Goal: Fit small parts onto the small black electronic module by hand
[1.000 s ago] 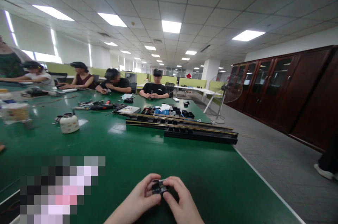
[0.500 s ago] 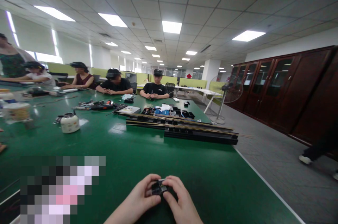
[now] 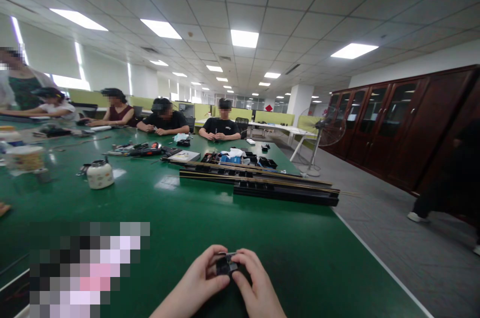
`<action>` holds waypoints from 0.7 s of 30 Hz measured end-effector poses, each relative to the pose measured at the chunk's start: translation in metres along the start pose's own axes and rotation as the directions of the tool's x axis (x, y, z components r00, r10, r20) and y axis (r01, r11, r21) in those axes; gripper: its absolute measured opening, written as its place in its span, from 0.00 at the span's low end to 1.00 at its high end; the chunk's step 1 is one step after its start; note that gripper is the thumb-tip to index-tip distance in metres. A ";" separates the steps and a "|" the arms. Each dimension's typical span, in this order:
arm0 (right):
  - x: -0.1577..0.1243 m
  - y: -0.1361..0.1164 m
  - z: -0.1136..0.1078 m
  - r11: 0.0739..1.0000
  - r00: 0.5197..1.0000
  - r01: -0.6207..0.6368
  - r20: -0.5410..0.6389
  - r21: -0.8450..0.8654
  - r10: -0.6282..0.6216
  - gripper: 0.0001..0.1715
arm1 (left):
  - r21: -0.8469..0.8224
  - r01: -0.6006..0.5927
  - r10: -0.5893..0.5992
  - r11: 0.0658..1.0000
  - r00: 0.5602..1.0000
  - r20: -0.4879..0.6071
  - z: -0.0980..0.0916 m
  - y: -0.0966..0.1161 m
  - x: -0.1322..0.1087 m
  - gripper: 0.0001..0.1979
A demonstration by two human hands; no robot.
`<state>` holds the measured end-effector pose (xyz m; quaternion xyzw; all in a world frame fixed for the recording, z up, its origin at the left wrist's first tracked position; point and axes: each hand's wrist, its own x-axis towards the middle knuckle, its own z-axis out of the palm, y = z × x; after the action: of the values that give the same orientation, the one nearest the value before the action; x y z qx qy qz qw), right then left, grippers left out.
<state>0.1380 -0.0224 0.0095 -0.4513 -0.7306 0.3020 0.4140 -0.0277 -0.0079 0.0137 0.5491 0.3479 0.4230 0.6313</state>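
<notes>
Between my two hands is a small black part [image 3: 224, 266] with a greyish piece on its right side; its exact kind is too small to make out. My left hand [image 3: 205, 272] grips it from the left, thumb in front and fingers behind. From the right, my right hand [image 3: 252, 274] pinches the same part, with the fingertips on its upper edge and the thumb at its lower right. The fingers hide parts of its sides. Both hands are just above the near side of the green table [image 3: 161, 228].
Long black rails [image 3: 285, 193] with thin brass-coloured rods lie ahead. Behind them are blue and black items [image 3: 240, 158]. A white jar [image 3: 100, 174] stands to the left, near tools [image 3: 138, 149]. Several people sit across the table. A standing fan [image 3: 318, 133] and a walking person [image 3: 446, 183] are at right.
My hands stay almost in place, with the black part slightly turned between them. The person at the right has moved left, and the standing person at far left has shifted right.
</notes>
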 end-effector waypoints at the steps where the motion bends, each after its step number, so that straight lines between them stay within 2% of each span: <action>1: 0.000 0.001 0.001 1.000 1.000 -0.002 0.002 -0.001 0.002 0.11 | -0.008 0.007 -0.007 1.000 1.000 -0.004 0.000 0.000 0.000 0.22; 6: 0.000 0.005 0.003 1.000 0.999 0.009 -0.051 0.029 -0.008 0.12 | 0.029 0.012 -0.011 1.000 1.000 -0.027 -0.001 -0.001 0.001 0.21; 10: 0.000 0.005 0.003 1.000 0.998 -0.009 -0.055 0.026 0.010 0.12 | 0.045 -0.014 0.015 0.999 1.000 -0.017 0.000 0.000 0.000 0.18; 16: -0.001 0.010 0.003 1.000 0.998 -0.001 -0.056 0.023 0.003 0.13 | 0.009 0.010 -0.009 1.000 1.000 -0.024 0.002 0.001 -0.001 0.20; 21: -0.001 0.014 0.006 1.000 0.997 -0.014 -0.073 0.009 0.015 0.14 | 0.023 -0.015 0.016 1.000 1.000 -0.026 0.002 0.002 -0.001 0.18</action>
<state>0.1386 -0.0183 -0.0048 -0.4656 -0.7103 0.2916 0.4401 -0.0265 -0.0098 0.0157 0.5532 0.3567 0.4312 0.6171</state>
